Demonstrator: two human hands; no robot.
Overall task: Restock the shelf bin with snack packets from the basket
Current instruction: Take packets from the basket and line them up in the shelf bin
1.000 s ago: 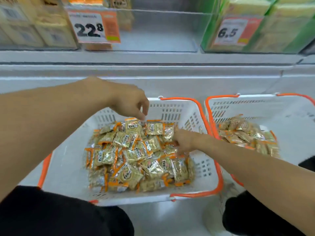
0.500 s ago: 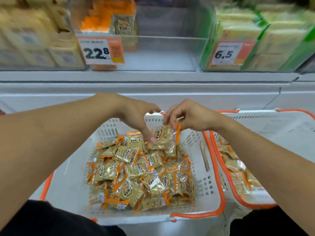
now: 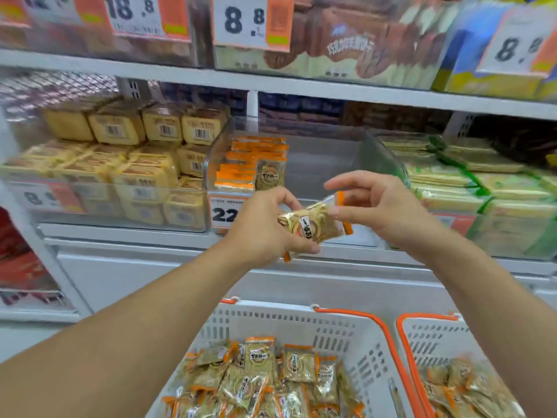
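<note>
Both hands raised before the clear shelf bin. Left hand grips a snack packet from below; right hand pinches its orange end. Bin part filled, packets stacked at its left. White basket below, heaped with packets

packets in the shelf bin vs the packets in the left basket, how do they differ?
The packets in the shelf bin stand upright in a neat row at the bin's left side; the packets in the left basket lie jumbled in a loose heap. The bin's row fills only a part of the clear bin; the basket's heap covers most of its visible floor. Both show the same gold wrapper with orange edges.
</note>
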